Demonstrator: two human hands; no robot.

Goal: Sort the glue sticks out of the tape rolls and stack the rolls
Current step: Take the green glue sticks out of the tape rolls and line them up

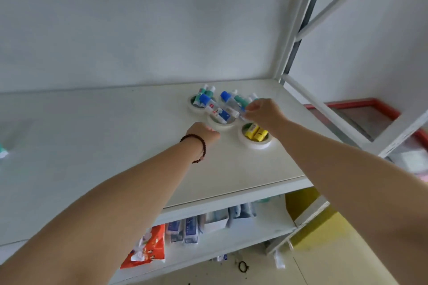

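Several white tape rolls lie flat on the white shelf (231,169), each with glue sticks standing in its hole. The near roll (254,143) holds yellow glue sticks (256,133). The middle roll (221,125) holds blue-capped sticks (214,106). The far left roll (193,109) holds green sticks (203,92). My left hand (202,133) rests against the middle roll's near edge. My right hand (264,112) pinches the end of a clear blue-capped glue stick (231,103) above a roll that it hides.
A white wall stands behind the shelf. The metal rack post (298,37) rises at the right. The lower shelf carries an orange packet (148,247) and blue-white packs (183,230). A yellow box (310,220) sits at the lower right. A small green-white object (3,151) lies at far left.
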